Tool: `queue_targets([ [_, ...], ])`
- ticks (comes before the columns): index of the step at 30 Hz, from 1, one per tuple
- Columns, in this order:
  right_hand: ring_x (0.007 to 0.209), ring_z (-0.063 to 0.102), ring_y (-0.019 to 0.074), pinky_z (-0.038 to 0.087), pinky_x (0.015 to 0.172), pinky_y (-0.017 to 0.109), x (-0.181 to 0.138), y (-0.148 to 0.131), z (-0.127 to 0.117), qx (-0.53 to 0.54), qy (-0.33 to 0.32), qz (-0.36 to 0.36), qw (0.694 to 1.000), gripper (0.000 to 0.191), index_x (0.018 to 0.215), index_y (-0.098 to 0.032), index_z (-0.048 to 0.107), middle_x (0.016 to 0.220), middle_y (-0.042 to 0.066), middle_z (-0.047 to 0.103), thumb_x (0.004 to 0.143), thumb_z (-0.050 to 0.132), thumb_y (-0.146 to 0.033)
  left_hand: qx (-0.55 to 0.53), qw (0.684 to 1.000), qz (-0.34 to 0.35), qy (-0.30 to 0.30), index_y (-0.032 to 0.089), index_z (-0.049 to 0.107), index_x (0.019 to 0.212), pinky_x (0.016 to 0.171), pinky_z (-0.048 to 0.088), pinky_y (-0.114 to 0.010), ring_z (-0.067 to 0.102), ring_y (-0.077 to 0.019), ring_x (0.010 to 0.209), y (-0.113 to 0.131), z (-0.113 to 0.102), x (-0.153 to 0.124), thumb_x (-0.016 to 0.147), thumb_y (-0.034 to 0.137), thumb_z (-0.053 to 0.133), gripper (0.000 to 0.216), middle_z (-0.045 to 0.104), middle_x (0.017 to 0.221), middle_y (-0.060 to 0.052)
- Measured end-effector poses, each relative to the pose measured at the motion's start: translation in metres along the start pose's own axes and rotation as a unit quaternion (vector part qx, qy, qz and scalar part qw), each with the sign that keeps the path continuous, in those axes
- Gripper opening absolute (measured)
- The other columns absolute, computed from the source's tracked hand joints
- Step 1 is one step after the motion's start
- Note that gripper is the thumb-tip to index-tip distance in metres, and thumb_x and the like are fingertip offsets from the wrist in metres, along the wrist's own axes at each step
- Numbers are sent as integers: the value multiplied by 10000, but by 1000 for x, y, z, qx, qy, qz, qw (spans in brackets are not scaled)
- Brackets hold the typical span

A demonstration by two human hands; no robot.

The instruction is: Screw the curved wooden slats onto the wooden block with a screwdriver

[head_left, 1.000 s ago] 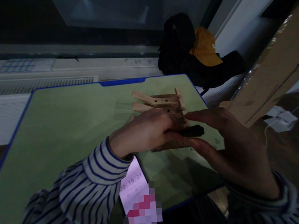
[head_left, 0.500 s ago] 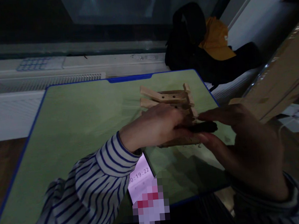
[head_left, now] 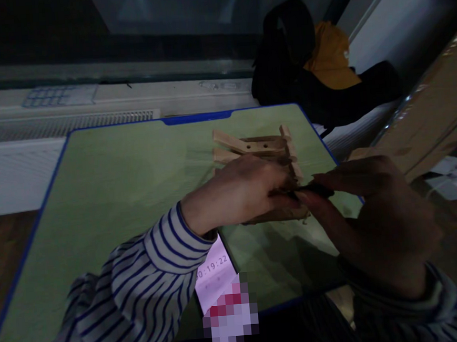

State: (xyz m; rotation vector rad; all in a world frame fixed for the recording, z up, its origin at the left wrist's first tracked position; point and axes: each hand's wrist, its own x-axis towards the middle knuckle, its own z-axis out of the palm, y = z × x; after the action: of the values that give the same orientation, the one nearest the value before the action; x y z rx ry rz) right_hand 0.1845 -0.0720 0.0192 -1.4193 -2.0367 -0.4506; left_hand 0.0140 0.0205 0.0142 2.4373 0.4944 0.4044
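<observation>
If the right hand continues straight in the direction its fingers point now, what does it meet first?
Probably the left hand: the right hand points left, pinching a small dark object beside the wooden assembly. Depth is unclear.

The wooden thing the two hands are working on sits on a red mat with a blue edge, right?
Not quite. In the head view the mat is green, not red. The rest holds: it has a blue edge, and the left hand and right hand meet at the wooden thing on it.
</observation>
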Motion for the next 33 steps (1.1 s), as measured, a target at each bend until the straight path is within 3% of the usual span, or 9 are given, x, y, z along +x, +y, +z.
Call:
queue_targets([
  [5, 932, 606, 180, 489, 750, 310, 10, -2, -19, 83, -91, -24, 992, 343, 1144, -189, 535, 1048, 45, 647, 811, 612, -219, -20, 1000, 13, -6, 188, 675, 989, 818, 459, -278, 627, -167, 896, -1, -1, -2, 867, 306, 538, 219, 694, 944, -51],
  [7, 937, 611, 173, 494, 778, 308, 11, -1, -22, 119, -109, -48, 986, 345, 1135, -189, 553, 1063, 38, 652, 799, 612, -145, -24, 1000, 15, -8, 200, 671, 999, 834, 456, -280, 623, -164, 915, -1, 0, -3, 877, 274, 523, 206, 692, 962, -43],
  [13, 786, 611, 174, 479, 645, 308, 2, 3, -5, 10, 12, -12, 1000, 257, 943, -218, 583, 839, 4, 640, 721, 712, -211, 0, 1000, 6, -13, 201, 679, 984, 819, 453, -285, 622, -166, 900, 1, 1, -1, 896, 298, 483, 236, 693, 934, -37],
  [15, 753, 595, 178, 469, 622, 314, 1, 2, -2, 1, 19, 0, 1000, 267, 938, -215, 568, 793, 12, 616, 716, 717, -210, 10, 1000, 3, -7, 193, 685, 958, 775, 454, -283, 623, -171, 869, 1, 2, -1, 881, 358, 500, 259, 691, 907, -38],
  [18, 809, 589, 187, 478, 673, 329, 4, -1, -7, 35, -22, -10, 999, 274, 990, -208, 558, 847, 35, 628, 748, 685, -201, 17, 1000, -2, -7, 186, 680, 960, 727, 450, -276, 623, -169, 834, 0, 1, -1, 874, 379, 509, 272, 689, 883, -38],
  [23, 974, 596, 159, 484, 827, 290, 12, 1, -21, 133, -123, -58, 982, 373, 1154, -156, 540, 1063, 50, 645, 791, 621, -129, -9, 1000, 19, -22, 204, 659, 1011, 787, 446, -267, 614, -156, 896, -5, 0, -3, 895, 277, 490, 218, 681, 963, -26],
  [25, 934, 606, 149, 493, 803, 279, 11, 2, -18, 139, -102, -51, 984, 334, 1090, -162, 569, 1008, 38, 663, 769, 643, -107, -16, 999, 25, -33, 195, 660, 989, 774, 447, -259, 613, -150, 887, -5, 0, -4, 899, 262, 479, 213, 678, 969, -27],
  [30, 748, 592, 168, 487, 630, 305, 1, -2, 2, 54, 24, 12, 998, 315, 965, -195, 542, 771, 15, 608, 708, 723, -213, 6, 1000, 3, -11, 171, 672, 864, 717, 444, -265, 609, -152, 786, -6, 1, -3, 874, 328, 514, 223, 674, 841, -33],
  [33, 737, 591, 177, 488, 629, 323, 1, -3, 5, 62, 27, 20, 998, 326, 978, -224, 520, 768, 7, 596, 717, 715, -219, 11, 1000, -8, 3, 163, 672, 832, 688, 439, -265, 604, -154, 754, -8, 1, -3, 858, 359, 535, 240, 661, 790, -36],
])
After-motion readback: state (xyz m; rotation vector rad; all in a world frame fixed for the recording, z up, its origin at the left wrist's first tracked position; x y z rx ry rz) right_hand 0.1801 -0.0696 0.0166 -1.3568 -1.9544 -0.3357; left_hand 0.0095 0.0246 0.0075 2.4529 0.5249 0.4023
